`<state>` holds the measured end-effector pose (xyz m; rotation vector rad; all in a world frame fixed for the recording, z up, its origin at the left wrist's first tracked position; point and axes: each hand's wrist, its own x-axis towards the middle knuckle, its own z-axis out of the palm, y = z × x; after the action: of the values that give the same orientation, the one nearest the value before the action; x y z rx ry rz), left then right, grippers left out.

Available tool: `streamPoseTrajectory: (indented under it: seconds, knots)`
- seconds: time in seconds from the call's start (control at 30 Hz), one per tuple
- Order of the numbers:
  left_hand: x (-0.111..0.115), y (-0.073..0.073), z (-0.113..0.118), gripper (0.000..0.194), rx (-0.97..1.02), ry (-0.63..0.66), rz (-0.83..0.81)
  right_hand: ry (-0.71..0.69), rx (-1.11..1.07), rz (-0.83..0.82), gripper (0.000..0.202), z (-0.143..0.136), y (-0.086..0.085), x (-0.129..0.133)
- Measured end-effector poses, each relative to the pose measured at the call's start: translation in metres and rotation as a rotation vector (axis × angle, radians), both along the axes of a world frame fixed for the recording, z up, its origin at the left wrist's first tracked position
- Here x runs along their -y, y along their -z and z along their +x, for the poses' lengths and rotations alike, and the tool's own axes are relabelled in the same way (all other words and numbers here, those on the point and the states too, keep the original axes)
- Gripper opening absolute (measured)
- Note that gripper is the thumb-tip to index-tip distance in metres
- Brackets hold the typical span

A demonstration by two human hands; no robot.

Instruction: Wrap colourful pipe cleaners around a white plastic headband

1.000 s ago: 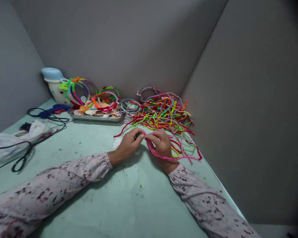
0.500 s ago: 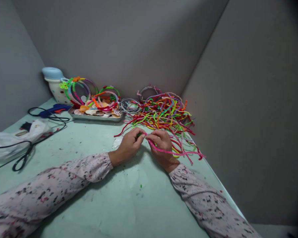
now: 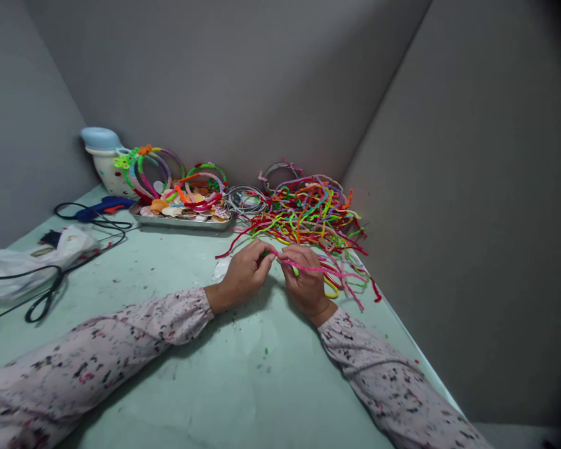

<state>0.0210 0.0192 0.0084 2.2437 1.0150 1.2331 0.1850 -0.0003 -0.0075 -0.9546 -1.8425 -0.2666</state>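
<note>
My left hand (image 3: 246,269) pinches one end of a pink pipe cleaner (image 3: 315,269) between thumb and fingertips. Close beside it, my right hand (image 3: 305,284) is closed on the same pipe cleaner, whose free length runs rightward across the back of that hand. A bit of green (image 3: 295,271) shows at the right fingers; whether it belongs to the held piece is unclear. Just beyond both hands lies a tangled heap of coloured pipe cleaners (image 3: 315,209), with loose ends reaching toward the right hand.
A metal tray (image 3: 182,222) holds shell-like pieces and fuzzy hoops (image 3: 156,174). Behind it stands a bottle with a blue lid (image 3: 101,138). Coiled wire (image 3: 246,199) lies between tray and heap. At left are a black cord (image 3: 56,293) and a plastic bag (image 3: 32,268). Grey walls border the table.
The pink pipe cleaner's free length has swung upward, from below the right knuckles to across the back of the hand. Both hands stay nearly in place.
</note>
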Motion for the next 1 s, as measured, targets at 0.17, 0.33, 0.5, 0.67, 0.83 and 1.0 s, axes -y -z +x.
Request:
streamPoseTrajectory:
  seconds: [0.17,0.33,0.5,0.67,0.83,1.0]
  knots:
    - [-0.0003,0.0009,-0.0003,0.011,-0.014,0.013,0.036,-0.011,-0.026,-0.035,0.008,0.0003,0.0012,-0.0002]
    - [-0.0001,0.0010,-0.0008,0.011,-0.027,0.020,0.058,-0.038,-0.052,-0.064,0.008,-0.0001,0.0022,-0.0008]
    - [0.0001,0.0013,-0.0011,0.010,-0.040,0.024,0.078,-0.040,-0.086,-0.093,0.007,-0.0012,0.0028,0.0000]
    - [-0.0010,0.0026,-0.0015,0.010,-0.049,0.028,0.096,-0.008,-0.107,-0.103,0.008,-0.0029,0.0026,0.0019]
    - [-0.0015,0.0046,-0.0022,0.007,-0.071,0.021,0.069,-0.016,-0.144,-0.140,0.009,-0.0024,0.0041,0.0017]
    - [-0.0016,0.0061,-0.0025,0.007,-0.052,0.006,0.041,-0.019,-0.126,-0.167,0.012,-0.0015,0.0031,0.0022]
